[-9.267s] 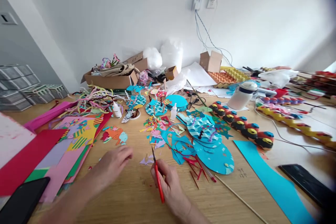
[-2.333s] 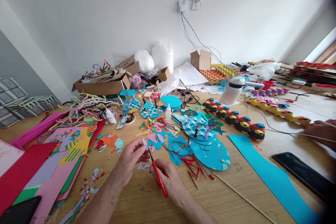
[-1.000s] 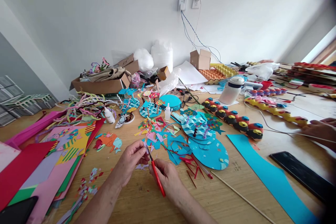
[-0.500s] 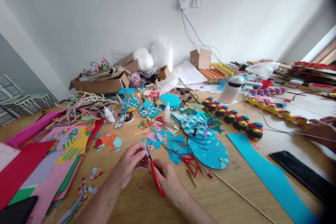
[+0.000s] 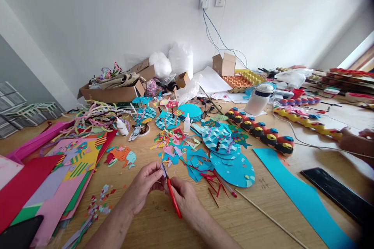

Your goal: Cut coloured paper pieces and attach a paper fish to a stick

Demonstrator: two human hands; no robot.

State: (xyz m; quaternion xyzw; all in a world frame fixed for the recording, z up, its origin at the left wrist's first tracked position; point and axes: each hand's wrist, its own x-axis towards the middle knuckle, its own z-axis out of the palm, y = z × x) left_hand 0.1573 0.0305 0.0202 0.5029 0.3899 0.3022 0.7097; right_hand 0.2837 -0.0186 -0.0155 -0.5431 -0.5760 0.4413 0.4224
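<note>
Red-handled scissors (image 5: 174, 199) sit in my right hand (image 5: 184, 196), which is closed around them, blades pointing up and away. My left hand (image 5: 147, 181) pinches a small piece of lilac paper (image 5: 163, 168) right by the scissor blades. How far the blades are apart is hard to see. Just beyond both hands lie blue paper scraps (image 5: 197, 163) and multicoloured offcuts (image 5: 171, 140). Thin red strips (image 5: 214, 183) lie to the right of my right hand. Orange and blue paper fish (image 5: 122, 155) rest left of my left hand.
Coloured paper sheets (image 5: 49, 202) are stacked at left. Blue discs (image 5: 233, 169) with wavy decorations, a glue bottle (image 5: 187, 123), painted egg-carton strips (image 5: 260, 132), a blue sheet (image 5: 292, 186), a wooden stick (image 5: 269, 216) and a phone (image 5: 339, 192) lie around. Another person's hand (image 5: 358, 144) is at right.
The view has shifted very slightly. My hands keep nearly the same pose on the scissors and paper. At right, the other person's hand has moved a little.
</note>
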